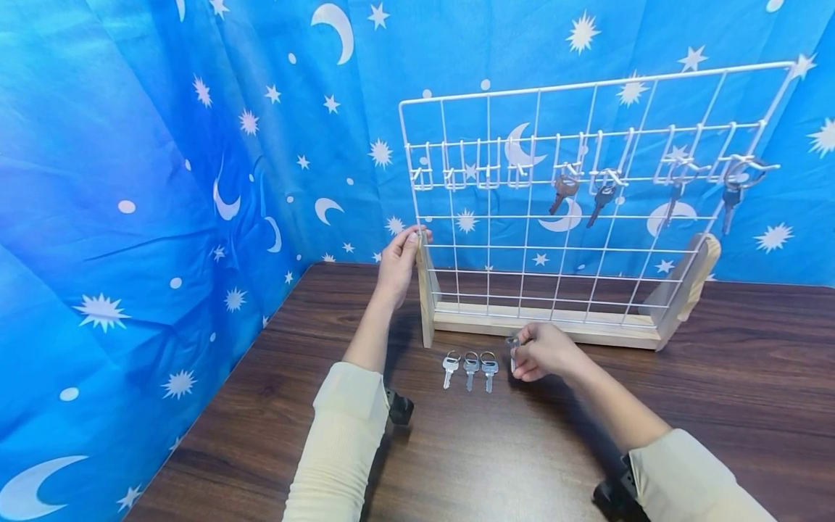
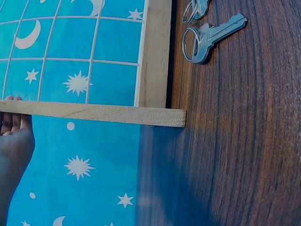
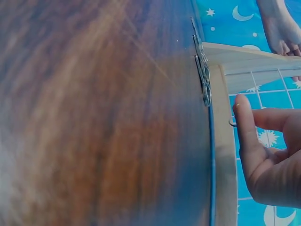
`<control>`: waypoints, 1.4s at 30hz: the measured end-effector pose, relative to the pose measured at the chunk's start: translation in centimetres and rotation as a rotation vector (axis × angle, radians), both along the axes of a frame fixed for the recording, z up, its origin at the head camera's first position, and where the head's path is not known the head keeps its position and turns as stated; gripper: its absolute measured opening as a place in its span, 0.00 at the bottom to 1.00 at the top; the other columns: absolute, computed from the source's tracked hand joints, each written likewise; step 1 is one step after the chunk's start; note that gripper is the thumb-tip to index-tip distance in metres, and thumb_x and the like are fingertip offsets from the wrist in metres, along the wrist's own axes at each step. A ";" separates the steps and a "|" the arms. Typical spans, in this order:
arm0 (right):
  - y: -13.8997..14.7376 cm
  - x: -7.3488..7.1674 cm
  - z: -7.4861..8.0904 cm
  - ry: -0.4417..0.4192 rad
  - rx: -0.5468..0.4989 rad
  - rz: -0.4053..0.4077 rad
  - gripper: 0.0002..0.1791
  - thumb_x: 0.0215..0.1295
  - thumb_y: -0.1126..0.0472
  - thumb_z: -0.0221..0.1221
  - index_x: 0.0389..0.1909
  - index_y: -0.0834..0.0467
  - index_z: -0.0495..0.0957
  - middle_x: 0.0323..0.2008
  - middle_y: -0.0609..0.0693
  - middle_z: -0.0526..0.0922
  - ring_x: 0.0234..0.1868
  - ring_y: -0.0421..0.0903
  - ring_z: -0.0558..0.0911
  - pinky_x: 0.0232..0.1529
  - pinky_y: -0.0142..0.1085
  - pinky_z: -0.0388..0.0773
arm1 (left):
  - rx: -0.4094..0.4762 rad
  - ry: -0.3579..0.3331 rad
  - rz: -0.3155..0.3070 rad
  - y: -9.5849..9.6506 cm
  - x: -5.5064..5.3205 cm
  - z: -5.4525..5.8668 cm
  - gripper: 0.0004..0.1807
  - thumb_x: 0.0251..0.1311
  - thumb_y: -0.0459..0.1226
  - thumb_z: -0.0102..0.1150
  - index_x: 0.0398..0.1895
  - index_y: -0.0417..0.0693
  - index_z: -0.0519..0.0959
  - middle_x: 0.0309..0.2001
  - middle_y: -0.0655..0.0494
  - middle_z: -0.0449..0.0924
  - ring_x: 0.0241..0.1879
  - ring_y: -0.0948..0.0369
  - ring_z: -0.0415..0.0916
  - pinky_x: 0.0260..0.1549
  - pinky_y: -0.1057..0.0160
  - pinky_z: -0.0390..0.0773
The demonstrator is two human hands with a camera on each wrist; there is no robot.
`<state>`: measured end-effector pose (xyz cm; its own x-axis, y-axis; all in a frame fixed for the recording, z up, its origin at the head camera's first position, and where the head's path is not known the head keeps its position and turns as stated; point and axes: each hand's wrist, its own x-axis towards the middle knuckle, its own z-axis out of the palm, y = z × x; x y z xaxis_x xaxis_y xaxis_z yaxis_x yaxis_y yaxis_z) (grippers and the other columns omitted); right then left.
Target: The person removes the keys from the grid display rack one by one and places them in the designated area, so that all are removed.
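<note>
My left hand (image 1: 399, 267) grips the left wooden side post (image 1: 427, 312) of a white wire grid rack, its fingers near the post's top. In front of the rack's wooden base (image 1: 587, 335), my right hand (image 1: 546, 351) pinches a silver key (image 1: 513, 355) between thumb and fingers, just above the table. The fingers hide most of that key in the right wrist view. To its left, three silver keys with rings lie in a row: a left key (image 1: 451, 366), a middle key (image 1: 471, 371) and a right key (image 1: 489, 368).
White hooks (image 1: 488, 177) run along the grid. On the right-hand hooks hang a brownish key (image 1: 562, 194) and several darker keys (image 1: 603, 199). A blue curtain (image 1: 248, 174) with stars and moons stands behind and left of the dark wooden table (image 1: 274, 377).
</note>
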<state>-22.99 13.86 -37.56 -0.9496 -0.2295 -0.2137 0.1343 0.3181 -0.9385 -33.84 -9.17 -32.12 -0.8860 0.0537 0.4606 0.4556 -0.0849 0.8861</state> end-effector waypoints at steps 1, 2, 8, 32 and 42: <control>0.0 0.0 -0.1 -0.005 0.010 0.000 0.07 0.58 0.74 0.53 0.36 0.71 0.65 0.21 0.58 0.77 0.18 0.43 0.80 0.23 0.35 0.81 | 0.002 0.001 0.000 0.0 0.0 0.0 0.17 0.71 0.35 0.40 0.55 0.32 0.71 0.50 0.38 0.76 0.52 0.52 0.73 0.54 0.62 0.71; -0.1 0.0 -0.2 -0.012 0.019 0.001 0.07 0.58 0.74 0.53 0.36 0.71 0.65 0.21 0.58 0.77 0.18 0.44 0.80 0.23 0.35 0.81 | 0.005 0.002 0.000 0.0 0.0 0.0 0.17 0.71 0.35 0.40 0.55 0.32 0.71 0.50 0.38 0.76 0.52 0.52 0.73 0.54 0.62 0.71; -0.3 -0.2 -1.0 -0.019 0.090 -0.004 0.05 0.57 0.75 0.54 0.31 0.67 0.67 0.20 0.58 0.78 0.18 0.45 0.81 0.23 0.37 0.81 | 0.008 -0.004 -0.005 0.0 0.0 0.0 0.17 0.71 0.34 0.40 0.55 0.31 0.70 0.51 0.38 0.75 0.52 0.52 0.73 0.54 0.63 0.71; -0.9 -0.1 -1.4 -0.090 0.157 0.036 0.07 0.58 0.75 0.54 0.26 0.66 0.66 0.17 0.56 0.78 0.16 0.44 0.79 0.21 0.37 0.81 | 0.016 -0.011 -0.016 0.0 0.0 0.2 0.18 0.71 0.35 0.41 0.56 0.30 0.69 0.52 0.37 0.74 0.54 0.51 0.72 0.54 0.63 0.70; -1.4 -0.2 -1.5 -0.110 0.188 0.023 0.08 0.58 0.75 0.54 0.27 0.66 0.64 0.16 0.56 0.78 0.15 0.44 0.79 0.22 0.37 0.81 | -0.001 -0.017 -0.005 0.0 0.1 0.2 0.18 0.71 0.36 0.41 0.56 0.32 0.70 0.51 0.38 0.75 0.53 0.52 0.72 0.54 0.63 0.70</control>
<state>-23.16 12.50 -39.03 -0.9132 -0.1969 -0.3568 0.2235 0.4902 -0.8425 -33.77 -9.20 -31.96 -0.8935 0.0590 0.4452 0.4397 -0.0863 0.8940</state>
